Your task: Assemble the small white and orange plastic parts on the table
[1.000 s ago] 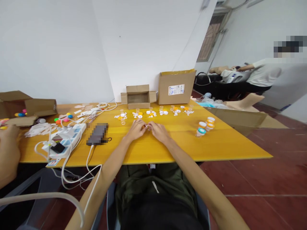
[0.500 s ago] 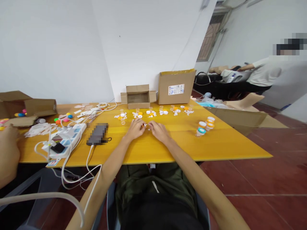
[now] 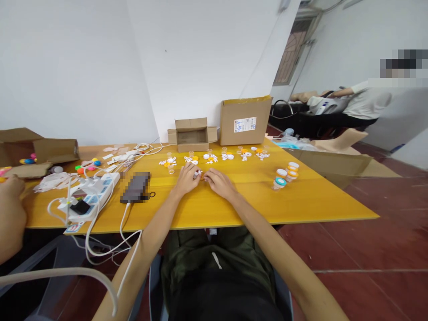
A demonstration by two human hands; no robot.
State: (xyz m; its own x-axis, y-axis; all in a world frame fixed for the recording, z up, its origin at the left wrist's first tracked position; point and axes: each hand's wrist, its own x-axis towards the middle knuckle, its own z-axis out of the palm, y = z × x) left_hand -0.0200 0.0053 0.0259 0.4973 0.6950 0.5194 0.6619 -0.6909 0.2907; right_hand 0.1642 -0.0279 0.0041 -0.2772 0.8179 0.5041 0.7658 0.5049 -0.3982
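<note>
My left hand (image 3: 187,179) is closed over the table, its fingers curled round a small white plastic part (image 3: 197,173). Just beside it, my right hand (image 3: 219,182) has its fingertips pinched together; what they hold is too small to make out. A bit of orange (image 3: 201,177) shows between the two hands. Beyond them, small white and orange plastic parts (image 3: 210,158) lie in several heaps, with clear cups (image 3: 191,154) near them. One clear cup (image 3: 171,169) stands closer to my left hand.
Several lidded jars (image 3: 280,178) stand at the right. Behind the heaps are an open carton (image 3: 192,146) and a taller box (image 3: 230,125). A phone (image 3: 135,186), a power strip (image 3: 107,187) and cables lie at the left. Another person's arm (image 3: 11,214) reaches in there.
Both hands have shifted slightly left and stay close together. More of the white part shows at my left fingertips, and my right fingers have curled in more.
</note>
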